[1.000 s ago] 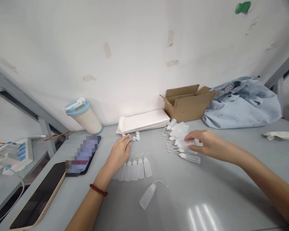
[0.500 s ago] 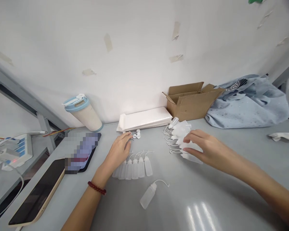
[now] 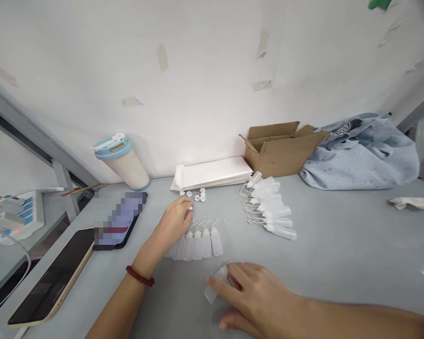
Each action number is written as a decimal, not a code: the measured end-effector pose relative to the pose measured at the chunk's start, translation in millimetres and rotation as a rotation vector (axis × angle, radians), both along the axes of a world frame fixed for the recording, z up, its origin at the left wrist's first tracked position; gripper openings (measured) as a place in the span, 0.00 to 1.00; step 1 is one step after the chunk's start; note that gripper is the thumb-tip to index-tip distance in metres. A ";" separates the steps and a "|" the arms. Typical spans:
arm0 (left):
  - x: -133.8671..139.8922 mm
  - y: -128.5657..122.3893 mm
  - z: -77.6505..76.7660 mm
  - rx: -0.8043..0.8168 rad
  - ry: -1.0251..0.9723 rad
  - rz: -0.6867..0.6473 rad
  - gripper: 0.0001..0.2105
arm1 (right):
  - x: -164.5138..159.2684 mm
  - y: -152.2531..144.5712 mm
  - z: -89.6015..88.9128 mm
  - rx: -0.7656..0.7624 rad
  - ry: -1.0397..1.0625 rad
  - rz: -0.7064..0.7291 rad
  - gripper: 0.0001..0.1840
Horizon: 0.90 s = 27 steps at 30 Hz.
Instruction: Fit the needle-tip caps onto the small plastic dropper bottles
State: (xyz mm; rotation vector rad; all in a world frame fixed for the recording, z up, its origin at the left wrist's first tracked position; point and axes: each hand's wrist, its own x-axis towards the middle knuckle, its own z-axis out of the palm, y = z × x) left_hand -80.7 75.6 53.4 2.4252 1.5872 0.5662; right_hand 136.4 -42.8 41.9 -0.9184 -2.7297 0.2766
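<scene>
My left hand (image 3: pixel 176 217) is closed in a pinch on a small white cap (image 3: pixel 190 208), mostly covered by the fingertips. Just below it, a row of translucent squeeze bottles (image 3: pixel 197 247) with thin cap straps lies on the table. My right hand (image 3: pixel 256 292) reaches over a single squeeze bottle (image 3: pixel 212 293) lying near the front. Its fingertips touch or cover the bottle's upper end, while the thumb stays apart from it. Several loose white caps (image 3: pixel 202 195) lie beyond my left hand. More squeeze bottles (image 3: pixel 277 221) are stacked in a slanting column at right.
Against the wall are a tumbler (image 3: pixel 127 165), a stack of white packets (image 3: pixel 215 174), an open cardboard box (image 3: pixel 284 153) and a light blue cloth bag (image 3: pixel 360 160). Two phones (image 3: pixel 53 278) (image 3: pixel 125 221) lie at left near a power strip (image 3: pixel 24 219).
My right hand has left the stacked bottles and come down and left to the single bottle. My left hand has drawn back slightly from the loose caps, with a cap between its fingers.
</scene>
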 end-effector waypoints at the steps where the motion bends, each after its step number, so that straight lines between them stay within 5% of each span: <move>1: 0.6 -0.7 -0.1 -0.001 -0.005 0.001 0.13 | -1.3 0.1 -2.7 0.031 -0.010 0.008 0.29; 10: 2.5 -4.5 4.1 -0.018 -0.155 0.039 0.11 | 8.0 -0.5 4.0 0.019 -0.012 0.020 0.12; 15: 12.8 -18.7 17.4 -0.057 -0.358 0.083 0.10 | 19.1 5.0 7.0 0.167 0.116 -0.035 0.09; 17: 22.3 -29.9 23.5 -0.167 -0.486 0.081 0.11 | 23.2 8.8 9.8 0.207 0.167 -0.052 0.09; 22: 51.2 -57.8 29.1 -0.852 -1.097 0.119 0.12 | 31.3 15.6 19.7 0.236 0.282 -0.040 0.09; 27: 65.9 -69.9 24.5 -1.103 -1.459 -0.027 0.10 | 33.8 17.4 18.6 0.182 0.331 -0.027 0.09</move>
